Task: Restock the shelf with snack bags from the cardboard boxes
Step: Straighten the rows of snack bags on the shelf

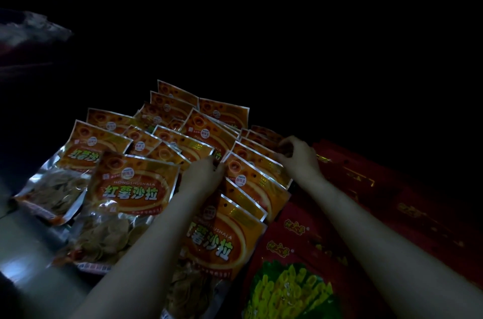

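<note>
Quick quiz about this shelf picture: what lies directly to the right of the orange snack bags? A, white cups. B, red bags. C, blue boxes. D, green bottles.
B: dark red bags, one printed with yellow sticks, lie overlapped just right of the orange bags, beneath the right hand's forearm.
</note>
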